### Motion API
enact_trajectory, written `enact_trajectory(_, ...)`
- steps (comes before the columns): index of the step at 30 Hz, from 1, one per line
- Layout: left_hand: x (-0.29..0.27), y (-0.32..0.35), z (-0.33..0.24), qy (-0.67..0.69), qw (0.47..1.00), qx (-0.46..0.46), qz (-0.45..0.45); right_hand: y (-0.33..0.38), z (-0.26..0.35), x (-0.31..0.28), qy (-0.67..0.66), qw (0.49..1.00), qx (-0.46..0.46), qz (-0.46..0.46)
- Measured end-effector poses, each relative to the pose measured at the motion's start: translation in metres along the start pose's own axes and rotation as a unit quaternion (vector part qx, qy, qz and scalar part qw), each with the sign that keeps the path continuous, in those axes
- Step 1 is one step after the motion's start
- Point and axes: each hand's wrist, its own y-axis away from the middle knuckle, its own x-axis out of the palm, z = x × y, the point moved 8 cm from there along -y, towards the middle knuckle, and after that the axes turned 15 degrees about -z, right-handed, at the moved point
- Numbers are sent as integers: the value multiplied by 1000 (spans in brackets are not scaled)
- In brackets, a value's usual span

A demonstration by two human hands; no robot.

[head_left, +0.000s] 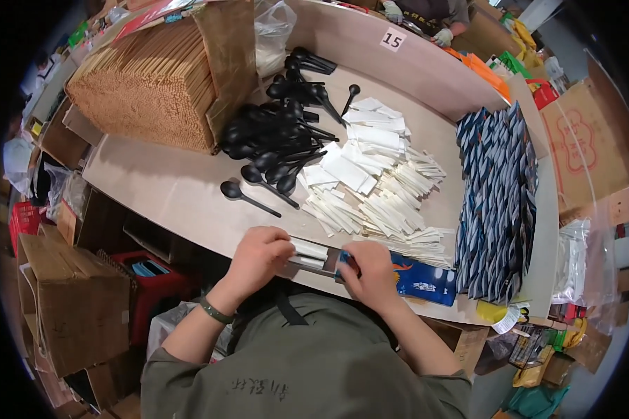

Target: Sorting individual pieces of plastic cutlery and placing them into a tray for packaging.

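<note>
My left hand (262, 255) is at the table's near edge, fingers closed on the end of a narrow white packet (309, 253). To its right, my right hand (370, 272) pinches the edge of a small blue packet (344, 267). A dark flat piece (333, 258) shows between the two; its kind I cannot make out. A larger printed blue packet (426, 281) lies at the table edge beside my right hand, partly under it. Just beyond my hands are a heap of thin white strips (391, 213), folded white napkins (349, 167) and a loose black spoon (248, 197).
More black spoons (272, 129) are piled farther back, next to a cardboard box of tightly packed wooden sticks (147, 91). On the right stand rows of blue packets (496, 202). A raised board (426, 59) borders the far side, with a gloved person's hand (442, 37) beyond it.
</note>
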Motion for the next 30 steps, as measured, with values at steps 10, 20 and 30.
enact_trajectory(10, -83, -111, 53, -136, 987, -44, -74, 67, 9, 48, 59, 980, -171, 87)
enact_trajectory(20, -172, -258, 113, -403, 903, -124, -83, 69, 1, 47, 80, 977, -172, 98)
enact_trajectory(30, -215, -172, 97, -191, 918, -148, -314, 53, -4, 23, 4, 991, -124, 51)
